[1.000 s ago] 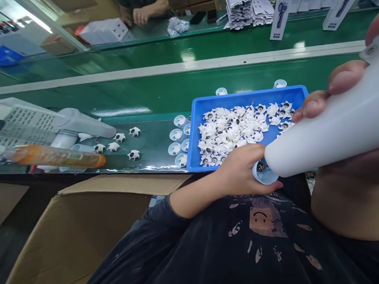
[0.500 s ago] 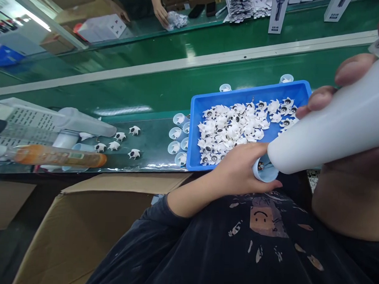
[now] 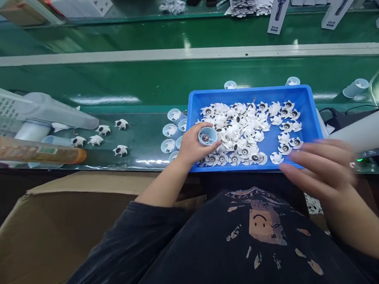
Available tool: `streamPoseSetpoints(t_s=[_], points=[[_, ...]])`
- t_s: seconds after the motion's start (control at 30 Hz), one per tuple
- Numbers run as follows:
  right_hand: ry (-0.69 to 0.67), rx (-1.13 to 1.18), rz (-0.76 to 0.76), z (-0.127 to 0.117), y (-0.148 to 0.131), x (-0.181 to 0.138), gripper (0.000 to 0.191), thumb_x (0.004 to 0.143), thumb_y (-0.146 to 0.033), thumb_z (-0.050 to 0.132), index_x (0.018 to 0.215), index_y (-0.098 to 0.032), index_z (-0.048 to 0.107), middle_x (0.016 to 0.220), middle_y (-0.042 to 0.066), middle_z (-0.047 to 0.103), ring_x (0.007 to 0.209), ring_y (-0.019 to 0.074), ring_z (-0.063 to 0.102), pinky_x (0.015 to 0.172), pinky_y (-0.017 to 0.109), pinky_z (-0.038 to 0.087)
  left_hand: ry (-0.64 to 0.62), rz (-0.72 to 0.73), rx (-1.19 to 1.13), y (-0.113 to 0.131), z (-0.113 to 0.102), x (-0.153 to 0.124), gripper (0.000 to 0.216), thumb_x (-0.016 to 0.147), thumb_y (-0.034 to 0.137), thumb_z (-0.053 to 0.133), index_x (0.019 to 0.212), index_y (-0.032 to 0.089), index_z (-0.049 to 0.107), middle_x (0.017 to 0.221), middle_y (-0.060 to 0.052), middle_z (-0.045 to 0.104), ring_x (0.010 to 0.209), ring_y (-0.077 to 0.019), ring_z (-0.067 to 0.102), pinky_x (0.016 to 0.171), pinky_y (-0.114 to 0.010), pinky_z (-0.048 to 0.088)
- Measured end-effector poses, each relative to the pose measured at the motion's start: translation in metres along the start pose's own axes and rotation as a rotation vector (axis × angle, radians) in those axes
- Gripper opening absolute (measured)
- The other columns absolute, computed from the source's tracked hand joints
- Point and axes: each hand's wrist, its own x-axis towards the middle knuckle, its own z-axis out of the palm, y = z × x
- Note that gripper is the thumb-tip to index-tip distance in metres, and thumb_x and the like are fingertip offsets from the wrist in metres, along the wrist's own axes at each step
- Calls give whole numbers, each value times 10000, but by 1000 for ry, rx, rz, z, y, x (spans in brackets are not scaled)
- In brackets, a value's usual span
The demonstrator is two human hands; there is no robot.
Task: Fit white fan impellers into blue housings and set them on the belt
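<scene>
My left hand (image 3: 192, 144) is wrapped round a small light-blue cylindrical housing (image 3: 207, 135) above the tray's left half. The housing's open end faces up, with a small round part, like a motor, inside. A blue tray (image 3: 261, 147) holds many white fan impellers (image 3: 227, 131), some showing dark round hubs. Over the tray's front right corner is my right hand (image 3: 326, 169), blurred, its fingers stretched out and nothing visible in them. Just beyond it lies a smooth white tapered body (image 3: 362, 128), cut off by the right edge.
Several blue housings (image 3: 169, 130) with white pieces inside stand left of the tray. Loose impellers (image 3: 103, 130), an orange bottle (image 3: 38, 150) and a clear container (image 3: 62, 111) lie further left. An open carton (image 3: 79, 221) is below the table edge. Boxes (image 3: 278, 14) stand across the green surface.
The right hand has let go of the white tapered body, now at the right, and moved toward the tray. My left hand has carried the housing left, over the tray.
</scene>
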Motion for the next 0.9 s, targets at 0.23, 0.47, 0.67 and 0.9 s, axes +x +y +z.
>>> streamPoseSetpoints(t_s=[0.23, 0.47, 0.67, 0.9], points=[[-541, -296, 90, 72, 41, 74, 317, 880, -42, 471, 1080, -163, 686, 1108, 121, 625, 1009, 265, 587, 839, 401, 498, -34, -8, -19, 2, 3, 2, 431, 724, 412, 768, 1070, 218, 601, 1128, -71, 694, 1056, -276, 650, 949, -438, 525], [-573, -149, 159, 74, 39, 82, 254, 809, -161, 638, 1053, -198, 699, 1110, 112, 594, 939, 270, 594, 805, 419, 499, -36, -23, -67, 0, 8, 5, 456, 718, 370, 778, 1091, 219, 564, 1162, -76, 668, 1099, -279, 629, 973, -446, 507], [-389, 406, 298, 53, 5, 60, 364, 967, -408, 407, 1223, -170, 508, 1109, 117, 596, 916, 176, 624, 817, 348, 554, -77, -1, -198, 27, -11, -8, 595, 716, 323, 746, 1228, 195, 472, 1232, -114, 613, 1077, -252, 631, 924, -393, 533], [-238, 1195, 427, 49, -35, 44, 451, 714, -494, 803, 961, -191, 578, 874, 25, 612, 727, 121, 600, 698, 265, 550, -171, 257, -112, 65, -20, -17, 570, 789, 451, 758, 1255, 209, 538, 1229, -95, 663, 1123, -265, 629, 993, -421, 495]])
